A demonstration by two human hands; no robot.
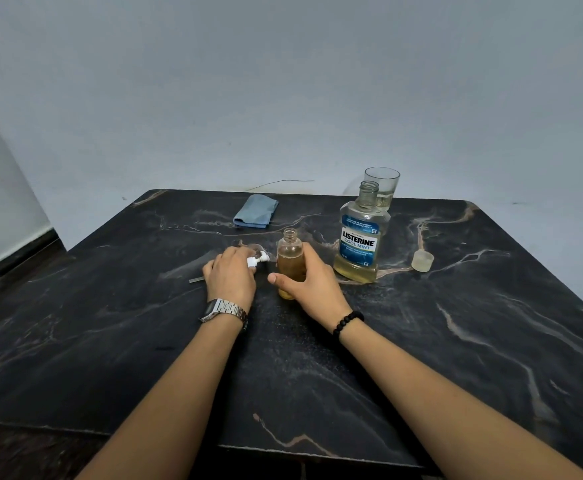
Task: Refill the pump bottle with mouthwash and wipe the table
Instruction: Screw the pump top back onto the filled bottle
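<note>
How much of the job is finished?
Done: the small bottle already holds amber liquid, and the Listerine stands open, its cap beside it. In hand: the right hand holds the small bottle while the left hand picks up the pump. Left: fitting the pump and wiping with the cloth, untouched at the back.

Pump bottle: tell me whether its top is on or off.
Off. The pump bottle stands upright with a bare open neck, gripped by the right hand; the left hand holds the white pump head.
</note>
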